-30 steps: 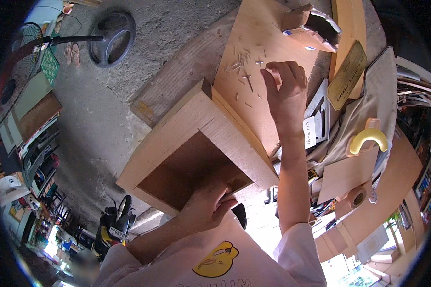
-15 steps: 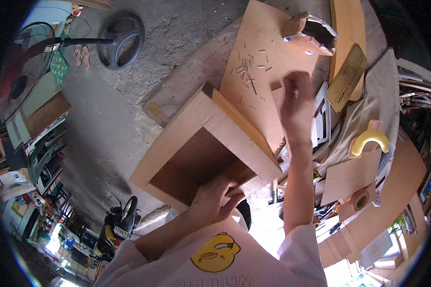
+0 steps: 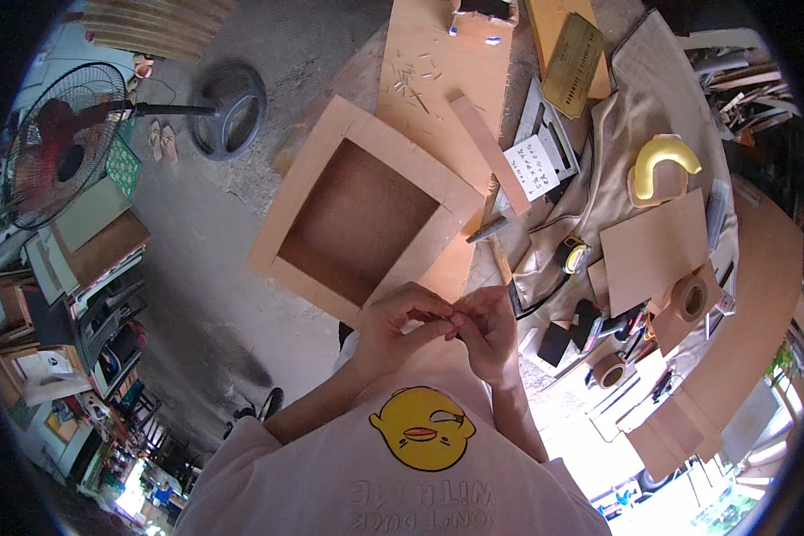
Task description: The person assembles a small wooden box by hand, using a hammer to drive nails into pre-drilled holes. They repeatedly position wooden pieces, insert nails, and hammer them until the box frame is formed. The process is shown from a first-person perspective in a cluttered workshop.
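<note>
In front of my chest, my left hand [image 3: 397, 329] and my right hand [image 3: 489, 335] meet, thumbs and fingertips pinched together. Whatever lies between them is too small to make out. Just beyond my left hand sits a square wooden frame-like box [image 3: 344, 121], its recess facing up and its near corner close to my fingers. It leans on or overlaps a long wooden board [image 3: 438, 54], on which several short thin pieces [image 3: 402, 76] are scattered. A narrow wood strip [image 3: 491, 154] lies on the board's right side, and a dark pointed tool [image 3: 487, 230] rests below it.
To the right are a paper with writing [image 3: 533, 170], a tape measure [image 3: 572, 255], a yellow curved piece [image 3: 657, 170], a flat brown panel [image 3: 654, 237] and tape rolls [image 3: 690, 297]. A standing fan [image 3: 62, 152] with a round base [image 3: 228, 112] is at the left.
My right hand has come back from over the board to meet my left. My left hand has left the box's near edge. The view has shifted, and the box shows more from above.
</note>
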